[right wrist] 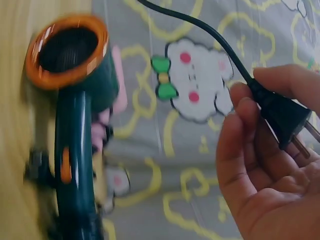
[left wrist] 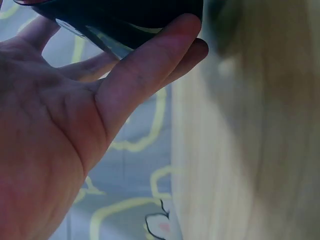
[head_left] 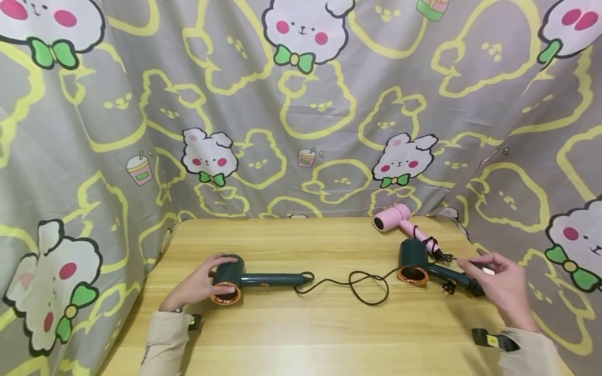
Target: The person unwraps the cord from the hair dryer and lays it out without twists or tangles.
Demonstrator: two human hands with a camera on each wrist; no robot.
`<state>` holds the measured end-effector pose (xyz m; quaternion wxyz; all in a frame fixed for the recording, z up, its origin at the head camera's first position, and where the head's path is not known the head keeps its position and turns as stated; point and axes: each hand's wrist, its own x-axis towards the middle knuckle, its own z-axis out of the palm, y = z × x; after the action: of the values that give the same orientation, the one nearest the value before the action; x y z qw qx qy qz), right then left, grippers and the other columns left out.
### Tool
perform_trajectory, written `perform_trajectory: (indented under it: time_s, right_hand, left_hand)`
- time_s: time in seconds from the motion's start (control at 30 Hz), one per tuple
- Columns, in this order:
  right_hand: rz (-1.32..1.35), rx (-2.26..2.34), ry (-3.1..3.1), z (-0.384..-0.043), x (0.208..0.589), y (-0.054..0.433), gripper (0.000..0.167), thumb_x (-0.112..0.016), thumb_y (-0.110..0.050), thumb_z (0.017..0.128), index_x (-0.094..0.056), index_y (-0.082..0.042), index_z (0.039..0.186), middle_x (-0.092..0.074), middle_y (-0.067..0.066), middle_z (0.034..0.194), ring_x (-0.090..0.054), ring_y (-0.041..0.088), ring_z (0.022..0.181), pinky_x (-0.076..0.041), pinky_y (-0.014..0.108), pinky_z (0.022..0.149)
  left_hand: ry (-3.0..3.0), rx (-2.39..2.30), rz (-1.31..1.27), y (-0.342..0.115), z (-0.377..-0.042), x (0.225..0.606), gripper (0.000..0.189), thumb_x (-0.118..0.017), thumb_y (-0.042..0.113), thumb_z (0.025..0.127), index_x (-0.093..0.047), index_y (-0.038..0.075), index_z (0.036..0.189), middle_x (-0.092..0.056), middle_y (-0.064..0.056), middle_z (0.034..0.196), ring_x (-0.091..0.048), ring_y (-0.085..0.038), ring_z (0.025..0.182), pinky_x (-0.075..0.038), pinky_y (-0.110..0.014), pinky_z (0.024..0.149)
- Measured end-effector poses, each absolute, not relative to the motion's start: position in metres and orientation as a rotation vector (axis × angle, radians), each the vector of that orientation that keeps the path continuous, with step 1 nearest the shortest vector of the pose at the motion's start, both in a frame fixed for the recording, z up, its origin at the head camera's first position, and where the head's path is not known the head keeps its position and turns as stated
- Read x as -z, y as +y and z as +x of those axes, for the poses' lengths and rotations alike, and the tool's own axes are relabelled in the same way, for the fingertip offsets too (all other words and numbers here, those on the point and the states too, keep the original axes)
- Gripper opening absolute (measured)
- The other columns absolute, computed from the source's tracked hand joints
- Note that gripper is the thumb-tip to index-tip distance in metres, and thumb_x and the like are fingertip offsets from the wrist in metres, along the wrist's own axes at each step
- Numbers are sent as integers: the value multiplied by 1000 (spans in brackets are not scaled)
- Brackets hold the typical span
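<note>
At the table's left, my left hand (head_left: 199,284) grips the barrel of a dark green hair dryer (head_left: 270,280) with a copper-coloured rim, its handle pointing right. In the left wrist view, thumb and fingers spread around the dark barrel (left wrist: 145,12). On the right, my right hand (head_left: 505,284) is raised by the handle end of a second dark green hair dryer (head_left: 414,253). It pinches a black two-pin plug (right wrist: 282,115) between thumb and fingers, prongs toward the palm side. A black cord (right wrist: 210,31) runs up from the plug.
Behind the second dryer lies a pink hair dryer (head_left: 388,219) with its cord wound round the handle. A looped black cord (head_left: 329,280) stretches from the left dryer toward the second one. Patterned curtains (head_left: 320,125) enclose the wooden table (head_left: 301,334) at back and sides.
</note>
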<state>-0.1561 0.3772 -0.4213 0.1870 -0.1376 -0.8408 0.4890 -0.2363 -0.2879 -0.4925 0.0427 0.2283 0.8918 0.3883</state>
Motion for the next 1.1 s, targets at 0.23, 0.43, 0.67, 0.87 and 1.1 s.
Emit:
perform_trajectory:
  time_s: [0.23,0.43,0.67,0.87,1.1]
  right_hand:
    - [-538,-1085,-2751,-125,428,416,42,-79,-50,89,-76,-8,94,-68,-22,78,-58,-2,70,-46,26,61]
    - [-315,-986,-3012,-114,454,429,26,-78,-30,93,-73,-4,93,-73,-4,81,-59,2,68,-47,25,63]
    - [-168,-992,-3184,-118,480,428,21,-77,-13,89,-73,2,103,-75,4,90,-63,6,73,-51,28,63]
    - [-155,-961,-3282,-119,487,419,9,-78,-8,86,-74,-3,91,-73,1,86,-64,16,77,-51,32,64]
    - [-113,-928,-3336,-122,482,409,11,-79,-9,86,-73,-3,93,-71,1,88,-62,16,80,-52,35,69]
  left_hand:
    - [2804,-1171,674,-305,-240,499,73,-87,35,84,-54,16,147,-38,-26,156,-53,-45,128,-54,-48,93]
    - [2796,-1211,656,-312,-242,501,76,-87,30,85,-50,14,150,-27,-32,160,-48,-55,132,-49,-64,97]
    - [2772,-1235,660,-312,-240,503,77,-87,23,85,-48,12,151,-17,-36,164,-45,-61,134,-52,-61,95]
    - [2744,-1263,680,-311,-238,506,76,-84,14,86,-45,10,152,-10,-37,165,-44,-65,132,-54,-56,92]
    - [2868,-1092,650,-305,-233,499,81,-87,23,84,-46,13,152,-11,-38,166,-21,-68,145,-35,-79,103]
